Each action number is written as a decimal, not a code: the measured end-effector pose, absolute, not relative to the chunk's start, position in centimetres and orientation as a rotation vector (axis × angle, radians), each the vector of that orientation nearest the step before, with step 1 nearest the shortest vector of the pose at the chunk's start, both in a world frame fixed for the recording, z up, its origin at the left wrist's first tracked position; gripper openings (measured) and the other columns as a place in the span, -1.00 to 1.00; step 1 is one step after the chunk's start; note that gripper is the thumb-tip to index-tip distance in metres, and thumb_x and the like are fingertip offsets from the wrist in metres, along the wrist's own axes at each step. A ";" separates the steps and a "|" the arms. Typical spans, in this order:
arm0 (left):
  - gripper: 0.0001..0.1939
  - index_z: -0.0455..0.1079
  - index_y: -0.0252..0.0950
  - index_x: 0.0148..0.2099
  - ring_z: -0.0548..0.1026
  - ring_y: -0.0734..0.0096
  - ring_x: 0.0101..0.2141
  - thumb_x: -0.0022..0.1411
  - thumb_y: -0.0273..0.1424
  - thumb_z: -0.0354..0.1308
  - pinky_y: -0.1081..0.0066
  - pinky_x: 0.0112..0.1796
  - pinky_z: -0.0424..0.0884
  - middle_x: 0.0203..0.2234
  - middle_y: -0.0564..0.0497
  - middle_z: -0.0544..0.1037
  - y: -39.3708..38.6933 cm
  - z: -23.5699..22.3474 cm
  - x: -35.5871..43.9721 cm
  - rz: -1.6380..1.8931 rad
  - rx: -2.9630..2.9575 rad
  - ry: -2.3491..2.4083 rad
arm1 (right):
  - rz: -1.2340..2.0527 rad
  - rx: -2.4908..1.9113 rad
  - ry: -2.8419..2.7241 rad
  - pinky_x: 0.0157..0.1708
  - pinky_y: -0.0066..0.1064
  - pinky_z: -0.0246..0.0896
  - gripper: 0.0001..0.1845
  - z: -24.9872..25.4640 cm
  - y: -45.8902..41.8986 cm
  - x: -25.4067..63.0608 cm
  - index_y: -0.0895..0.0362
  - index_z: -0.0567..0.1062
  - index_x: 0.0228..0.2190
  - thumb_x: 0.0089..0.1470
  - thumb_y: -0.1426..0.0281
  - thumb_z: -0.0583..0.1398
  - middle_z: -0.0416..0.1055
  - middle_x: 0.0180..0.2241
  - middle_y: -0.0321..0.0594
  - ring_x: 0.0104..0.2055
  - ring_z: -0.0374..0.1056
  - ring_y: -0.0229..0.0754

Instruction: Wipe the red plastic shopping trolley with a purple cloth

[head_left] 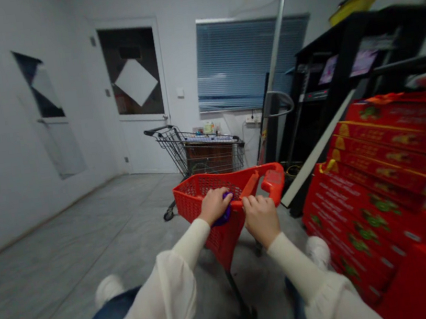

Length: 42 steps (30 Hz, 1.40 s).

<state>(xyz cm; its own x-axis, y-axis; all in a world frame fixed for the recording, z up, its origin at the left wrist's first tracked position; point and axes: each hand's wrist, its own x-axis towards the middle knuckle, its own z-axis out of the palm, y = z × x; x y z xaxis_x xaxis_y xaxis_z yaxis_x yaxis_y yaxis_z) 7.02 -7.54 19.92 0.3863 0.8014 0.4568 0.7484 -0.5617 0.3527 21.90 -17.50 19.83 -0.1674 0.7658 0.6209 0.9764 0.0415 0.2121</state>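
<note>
In front of me stands a small red plastic shopping cart (229, 247) with a perforated basket, its handle end at the right. My left hand (214, 204) is closed over a purple object (224, 217) against the near rim of the basket; its kind cannot be made out. A little to the right, my right hand (261, 217) has its fingers wrapped over the cart's red rim near the handle (274, 178). The inside of the basket is partly hidden by my hands.
Behind the red cart stands a metal wire shopping cart (212, 151) carrying a brown box. Stacked red boxes (371, 211) crowd the right, with a black shelf (360, 49) behind. A pale board (317, 150) leans there. A white door (147, 142) is at the back.
</note>
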 end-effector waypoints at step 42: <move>-0.71 0.52 -0.20 -0.12 0.53 0.29 -0.12 0.36 -0.20 0.03 0.39 -0.05 0.36 -0.19 -0.03 0.63 -5.0 22.1 2.6 0.968 2.539 1.382 | -0.711 -1.424 -1.837 0.23 -0.11 -0.08 -0.55 19.3 -11.1 25.0 0.17 0.47 0.06 0.33 0.36 -0.09 0.44 0.09 -0.08 0.18 0.19 -0.02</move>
